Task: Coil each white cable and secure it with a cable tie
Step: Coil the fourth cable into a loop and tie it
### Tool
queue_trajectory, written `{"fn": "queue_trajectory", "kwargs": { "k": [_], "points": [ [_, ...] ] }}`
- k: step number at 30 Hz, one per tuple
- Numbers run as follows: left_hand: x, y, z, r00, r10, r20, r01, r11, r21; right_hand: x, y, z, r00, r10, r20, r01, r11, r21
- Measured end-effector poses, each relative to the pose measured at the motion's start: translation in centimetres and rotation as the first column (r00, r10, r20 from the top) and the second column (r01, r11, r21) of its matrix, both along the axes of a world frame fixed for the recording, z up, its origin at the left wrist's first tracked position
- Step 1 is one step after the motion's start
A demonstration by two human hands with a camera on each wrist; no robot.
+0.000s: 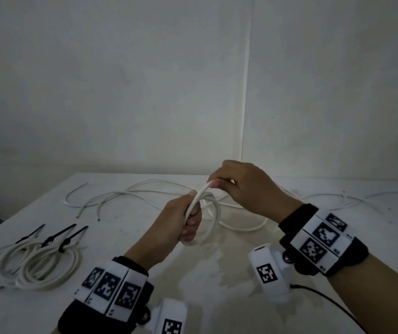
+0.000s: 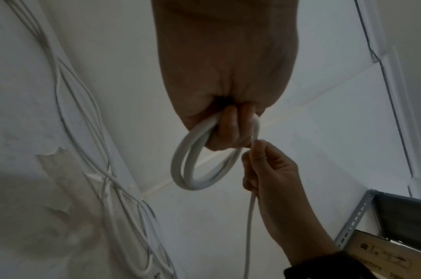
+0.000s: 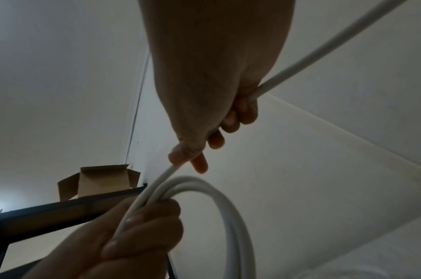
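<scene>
The left hand [image 1: 183, 222] is clutching the small coil [image 1: 211, 220] while the right hand [image 1: 243, 189], just above it, is pinching the cable's free run [image 1: 202, 190], which is slanting up from the left fingers to the right fingertips.

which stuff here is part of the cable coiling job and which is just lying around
Part of the job:
- white cable being looped, gripped by left hand, fed by right hand
- loose cables on the table
- finished coils with black cable ties

Just lying about:
- cardboard box
- metal shelf
</scene>
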State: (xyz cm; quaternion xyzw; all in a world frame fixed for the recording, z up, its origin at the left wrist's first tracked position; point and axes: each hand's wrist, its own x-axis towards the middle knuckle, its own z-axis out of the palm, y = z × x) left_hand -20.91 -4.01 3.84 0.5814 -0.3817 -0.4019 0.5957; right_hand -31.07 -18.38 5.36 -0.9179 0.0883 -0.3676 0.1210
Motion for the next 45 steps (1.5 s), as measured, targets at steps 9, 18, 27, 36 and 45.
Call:
{"fn": "queue_trajectory", "kwargs": {
  "k": [9, 18, 27, 36, 45],
  "points": [
    [-0.8, -1.2, -0.1, 0.986, 0.109, -0.124, -0.127, 0.980, -0.151, -0.2, 1.2, -0.4, 0.991, 0.135, 0.021, -0.126, 0.838, 0.531],
    [0.1, -3.1, -0.3, 0.984, 0.157, -0.087, -0.170, 0.969, -0.180, -0.1, 0.7, -2.0, 0.984, 0.094, 0.152, -0.169, 0.758, 0.630],
    [0.9, -5.4, -2.2, 0.985, 0.171, -0.033, -0.174, 0.976, -0.132, 0.1, -1.1, -3.7, 0.981, 0.059, 0.184, -0.168, 0.730, 0.662],
    [2.1, -6.9, -3.6, 0.980, 0.108, -0.166, -0.129, 0.983, -0.127, 0.5, -2.3, -5.9, 0.967, 0.073, 0.242, -0.211, 0.764, 0.609],
    [2.9, -6.8, -4.1, 0.982, 0.005, -0.188, -0.022, 0.995, -0.093, 1.0, -2.6, -7.2, 0.957, 0.047, 0.286, -0.205, 0.808, 0.553]
  ]
}}
